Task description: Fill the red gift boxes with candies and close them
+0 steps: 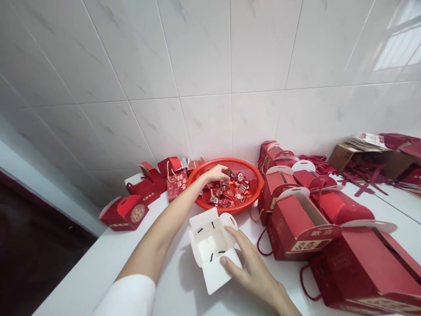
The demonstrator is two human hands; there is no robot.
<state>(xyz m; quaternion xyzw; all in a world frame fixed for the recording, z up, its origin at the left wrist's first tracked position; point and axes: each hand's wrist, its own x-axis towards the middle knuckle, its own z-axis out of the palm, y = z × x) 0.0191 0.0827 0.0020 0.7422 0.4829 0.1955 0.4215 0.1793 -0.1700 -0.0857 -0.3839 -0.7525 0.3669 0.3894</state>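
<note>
An opened gift box point(210, 245) with a white inside and spread flaps stands in front of me; slits show on its walls, and I see no contents. My right hand point(245, 263) grips its right side, thumb on the near flap and fingers behind the right wall. My left hand point(217, 173) reaches over the rim of a red plastic basket point(226, 210). Its fingers close at a dark-wrapped candy point(229, 174), above a heap of red wrapped candies point(226, 191).
Several red gift boxes with cord handles point(299, 224) crowd the right side. Smaller red boxes point(125, 213) stand at the left, near the table's edge. Cardboard cartons point(348, 158) with dark red ribbons sit at the far right. A tiled wall point(210, 66) closes off the back.
</note>
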